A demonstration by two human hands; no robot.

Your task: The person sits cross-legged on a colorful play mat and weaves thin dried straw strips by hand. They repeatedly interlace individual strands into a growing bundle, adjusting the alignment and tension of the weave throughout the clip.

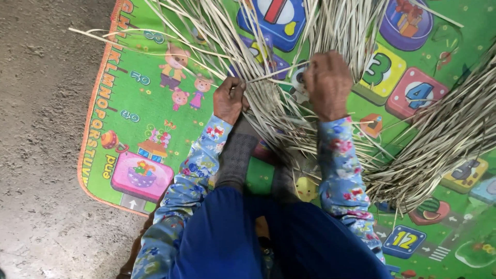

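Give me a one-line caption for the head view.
Both hands, left and right, work pale dried strips over a colourful play mat.

Your strips (330,31): pale straw-tan, fanning from 12 to 3 o'clock. Mat (155,103): bright green, orange-edged, cartoon animals at 10 o'clock. Your sleeves (338,165): light blue floral. Skirt (274,243): plain deep blue. Floor (41,129): grey-brown.

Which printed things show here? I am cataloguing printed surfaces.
Play mat: on the concrete floor under the straw strips; rectangular, green, orange border, cartoon animals, a pink basket panel, coloured number tiles.
No packages, signs or screens.
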